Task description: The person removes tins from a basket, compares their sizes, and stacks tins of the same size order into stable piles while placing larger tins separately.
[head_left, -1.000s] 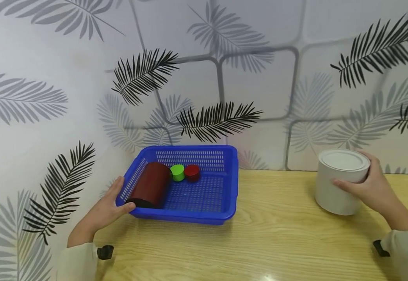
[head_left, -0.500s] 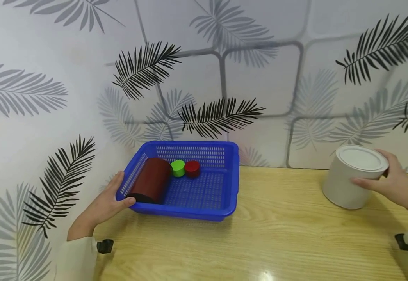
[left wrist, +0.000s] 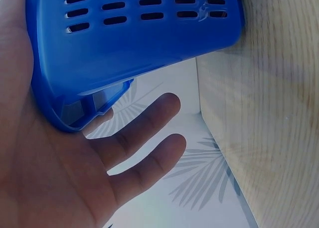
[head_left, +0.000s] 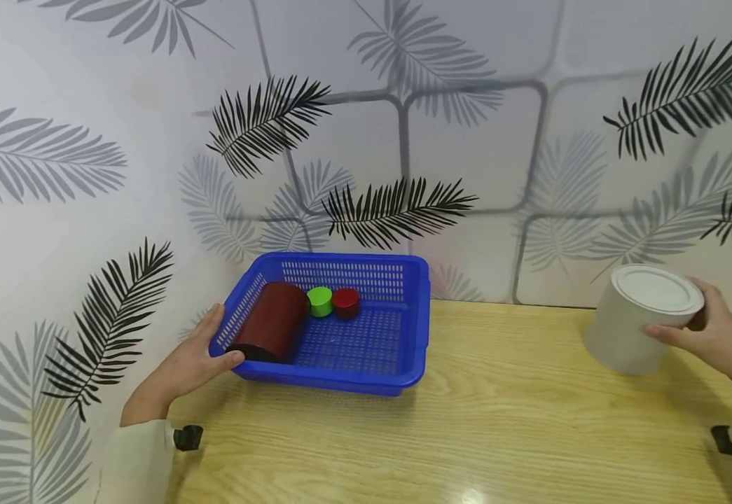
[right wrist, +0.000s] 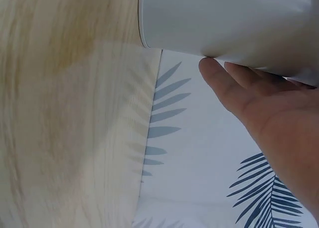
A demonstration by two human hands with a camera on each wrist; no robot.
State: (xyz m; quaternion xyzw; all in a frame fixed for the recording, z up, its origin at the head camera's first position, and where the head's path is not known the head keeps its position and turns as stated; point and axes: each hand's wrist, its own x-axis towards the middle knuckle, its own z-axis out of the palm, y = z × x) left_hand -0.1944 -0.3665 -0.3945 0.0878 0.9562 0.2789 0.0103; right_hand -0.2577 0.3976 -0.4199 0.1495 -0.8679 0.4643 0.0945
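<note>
At the right of the head view, a white lidded can [head_left: 632, 329] is near the back of the table. My right hand [head_left: 719, 336] holds its right side near the lid, thumb across the front. In the right wrist view, the can's side [right wrist: 224, 23] lies against the fingertips. A blue plastic basket [head_left: 347, 381] stands left of centre. My left hand [head_left: 192, 367] rests at its left corner, thumb on the rim and other fingers outside. The left wrist view shows fingers [left wrist: 149, 123] extended, apart from the basket wall [left wrist: 139, 43].
Inside the basket lie a dark red cylinder [head_left: 271, 322], a small green round piece [head_left: 320, 301] and a small red one [head_left: 345, 303]. A leaf-patterned wall [head_left: 466, 161] rises behind the wooden table [head_left: 498, 420]. Another wall [head_left: 44, 231] borders the left.
The can and my right hand have shifted to the right, mostly in the first half second. My left hand stays at the basket's corner. The view has tilted slightly.
</note>
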